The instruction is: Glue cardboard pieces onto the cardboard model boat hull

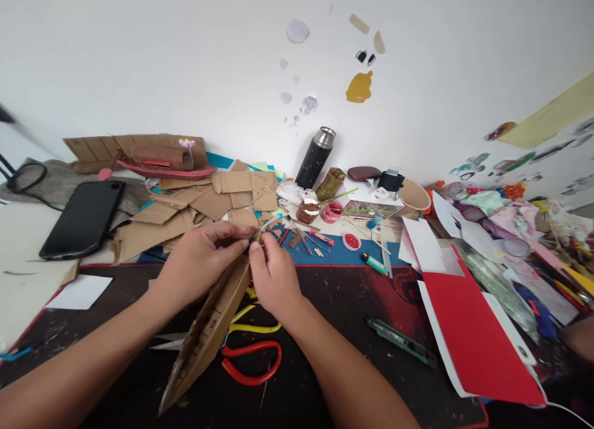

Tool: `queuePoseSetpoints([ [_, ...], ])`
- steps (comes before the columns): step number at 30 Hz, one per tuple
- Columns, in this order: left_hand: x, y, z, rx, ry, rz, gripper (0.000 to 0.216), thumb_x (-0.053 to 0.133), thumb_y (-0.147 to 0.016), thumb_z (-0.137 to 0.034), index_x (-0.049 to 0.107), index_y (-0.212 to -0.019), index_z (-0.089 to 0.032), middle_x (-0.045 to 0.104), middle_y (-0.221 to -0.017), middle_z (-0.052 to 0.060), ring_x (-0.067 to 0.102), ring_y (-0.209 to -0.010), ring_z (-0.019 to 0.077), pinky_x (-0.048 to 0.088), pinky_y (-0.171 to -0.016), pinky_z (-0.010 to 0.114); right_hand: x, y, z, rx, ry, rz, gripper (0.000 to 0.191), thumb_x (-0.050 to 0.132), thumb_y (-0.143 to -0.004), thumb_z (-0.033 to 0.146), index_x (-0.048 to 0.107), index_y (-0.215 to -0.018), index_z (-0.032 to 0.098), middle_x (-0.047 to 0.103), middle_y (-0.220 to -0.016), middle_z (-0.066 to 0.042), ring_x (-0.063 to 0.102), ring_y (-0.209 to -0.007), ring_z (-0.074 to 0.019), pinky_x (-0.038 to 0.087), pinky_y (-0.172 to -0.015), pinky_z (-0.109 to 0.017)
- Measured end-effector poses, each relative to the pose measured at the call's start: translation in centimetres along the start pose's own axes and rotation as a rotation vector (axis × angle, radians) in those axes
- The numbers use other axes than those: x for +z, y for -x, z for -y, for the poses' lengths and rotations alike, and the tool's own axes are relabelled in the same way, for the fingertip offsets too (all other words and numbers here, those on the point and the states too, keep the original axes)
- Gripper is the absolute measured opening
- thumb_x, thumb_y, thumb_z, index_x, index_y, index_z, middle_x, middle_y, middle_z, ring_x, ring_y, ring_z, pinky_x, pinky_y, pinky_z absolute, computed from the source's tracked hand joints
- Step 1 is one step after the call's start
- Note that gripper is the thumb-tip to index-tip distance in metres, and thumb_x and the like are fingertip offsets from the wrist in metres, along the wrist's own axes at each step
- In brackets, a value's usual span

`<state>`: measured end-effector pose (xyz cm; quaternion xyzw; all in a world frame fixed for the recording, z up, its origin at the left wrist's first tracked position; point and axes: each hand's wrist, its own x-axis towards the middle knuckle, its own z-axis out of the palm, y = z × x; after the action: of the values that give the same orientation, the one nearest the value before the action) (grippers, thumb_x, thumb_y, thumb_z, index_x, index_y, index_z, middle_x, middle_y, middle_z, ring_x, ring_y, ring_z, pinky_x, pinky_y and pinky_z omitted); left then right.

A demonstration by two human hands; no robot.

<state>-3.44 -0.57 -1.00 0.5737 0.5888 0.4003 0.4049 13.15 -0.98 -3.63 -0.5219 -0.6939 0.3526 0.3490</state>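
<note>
A long, narrow cardboard boat hull (216, 324) slants over the dark mat, its pointed near end low and its far end between my fingers. My left hand (199, 255) pinches the far tip from the left side. From the right, my right hand (275, 271) pinches the same end, thumb on the cardboard. What lies exactly between the fingertips is partly hidden. Under and beside the hull are scissors with red handles (253, 362) and another pair with yellow handles (255, 325); the hull covers part of their blades.
Cardboard scraps (185, 206) and a finished-looking red model boat (164, 163) stand at the back left, near a black phone (83, 220). A dark flask (316, 158) and open paint pots (308, 207) are behind my hands. A utility knife (400, 341) and red folder (480, 330) lie right.
</note>
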Motion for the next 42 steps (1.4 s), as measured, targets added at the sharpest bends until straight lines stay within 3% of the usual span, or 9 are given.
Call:
queuePoseSetpoints([
  [42,0.00,-0.18,-0.04,-0.001,0.033,0.007,0.045,0.077,-0.077,-0.062,0.090,-0.101,-0.027,0.090,-0.115,0.008,0.082,-0.113,0.0393,0.059,-0.114,0.054,0.04,0.02,-0.14,-0.019,-0.005,-0.017,0.022,0.043,-0.107,0.038,0.042,-0.088,0.028,0.057,-0.076,0.001,0.057,-0.071,-0.0219,0.038,-0.067,-0.032],
])
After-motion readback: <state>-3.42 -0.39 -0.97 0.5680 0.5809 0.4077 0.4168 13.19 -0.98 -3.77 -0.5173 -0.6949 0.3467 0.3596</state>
